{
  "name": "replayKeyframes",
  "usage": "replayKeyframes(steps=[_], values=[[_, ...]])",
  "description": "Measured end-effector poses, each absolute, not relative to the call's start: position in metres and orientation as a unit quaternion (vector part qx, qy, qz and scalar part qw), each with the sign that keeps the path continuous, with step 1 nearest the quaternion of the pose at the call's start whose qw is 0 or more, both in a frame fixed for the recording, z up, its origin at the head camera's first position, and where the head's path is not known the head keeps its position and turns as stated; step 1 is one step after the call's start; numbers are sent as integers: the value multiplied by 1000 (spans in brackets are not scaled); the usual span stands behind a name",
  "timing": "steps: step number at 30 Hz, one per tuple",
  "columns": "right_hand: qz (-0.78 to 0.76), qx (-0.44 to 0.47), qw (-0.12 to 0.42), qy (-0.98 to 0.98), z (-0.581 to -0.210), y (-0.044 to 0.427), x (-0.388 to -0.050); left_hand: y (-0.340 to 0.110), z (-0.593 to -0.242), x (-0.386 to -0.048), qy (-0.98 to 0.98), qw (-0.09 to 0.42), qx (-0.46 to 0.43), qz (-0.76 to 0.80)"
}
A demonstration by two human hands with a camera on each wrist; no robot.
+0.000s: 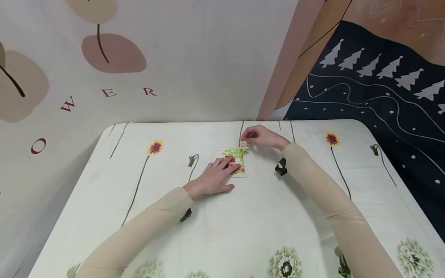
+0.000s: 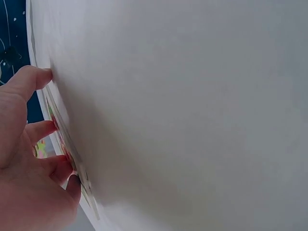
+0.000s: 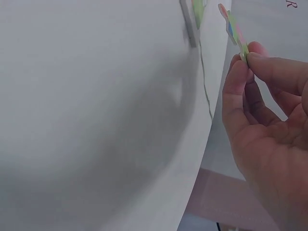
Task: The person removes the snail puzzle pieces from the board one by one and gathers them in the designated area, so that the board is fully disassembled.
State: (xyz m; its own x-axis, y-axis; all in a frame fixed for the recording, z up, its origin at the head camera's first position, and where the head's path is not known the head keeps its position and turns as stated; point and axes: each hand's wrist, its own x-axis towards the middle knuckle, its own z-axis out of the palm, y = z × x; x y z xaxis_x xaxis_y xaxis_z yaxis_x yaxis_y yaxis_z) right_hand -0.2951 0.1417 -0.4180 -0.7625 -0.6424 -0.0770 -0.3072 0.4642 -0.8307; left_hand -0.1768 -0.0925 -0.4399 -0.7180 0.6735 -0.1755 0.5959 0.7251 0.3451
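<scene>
A small flat picture puzzle [image 1: 242, 166] with a green and red print and a pale border lies near the table's far side. My left hand [image 1: 213, 178] rests on it with spread fingers, covering much of the picture. In the left wrist view, fingertips [image 2: 63, 166] touch the puzzle's face, while the thumb stands apart. Just above the puzzle's upper right corner, my right hand [image 1: 264, 137] pinches a puzzle piece [image 3: 236, 31] between thumb and fingers. That piece is thin, with green, pink and blue parts. A corner of the puzzle shows in the right wrist view.
A white cloth with printed flowers covers the table [image 1: 243, 224]. Behind it hangs a pale printed curtain [image 1: 208, 77], and a dark blue cloth with white trees [image 1: 365, 88] hangs at the right. Black wrist straps [image 1: 281, 166] show under the sleeves.
</scene>
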Motion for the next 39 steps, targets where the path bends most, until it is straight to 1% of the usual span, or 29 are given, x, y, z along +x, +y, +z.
replayKeyframes(steps=[6,12,23,39], values=[[-432,-279,184,838,-419,151,-291,-92,-439,-177,916,147,347,135],[-431,-263,169,846,-421,162,-289,-93,-439,-177,915,136,353,138],[-441,-236,169,849,-433,178,-288,-93,-439,-175,914,130,355,148],[-438,-203,142,864,-438,188,-288,-93,-438,-173,916,133,356,127]])
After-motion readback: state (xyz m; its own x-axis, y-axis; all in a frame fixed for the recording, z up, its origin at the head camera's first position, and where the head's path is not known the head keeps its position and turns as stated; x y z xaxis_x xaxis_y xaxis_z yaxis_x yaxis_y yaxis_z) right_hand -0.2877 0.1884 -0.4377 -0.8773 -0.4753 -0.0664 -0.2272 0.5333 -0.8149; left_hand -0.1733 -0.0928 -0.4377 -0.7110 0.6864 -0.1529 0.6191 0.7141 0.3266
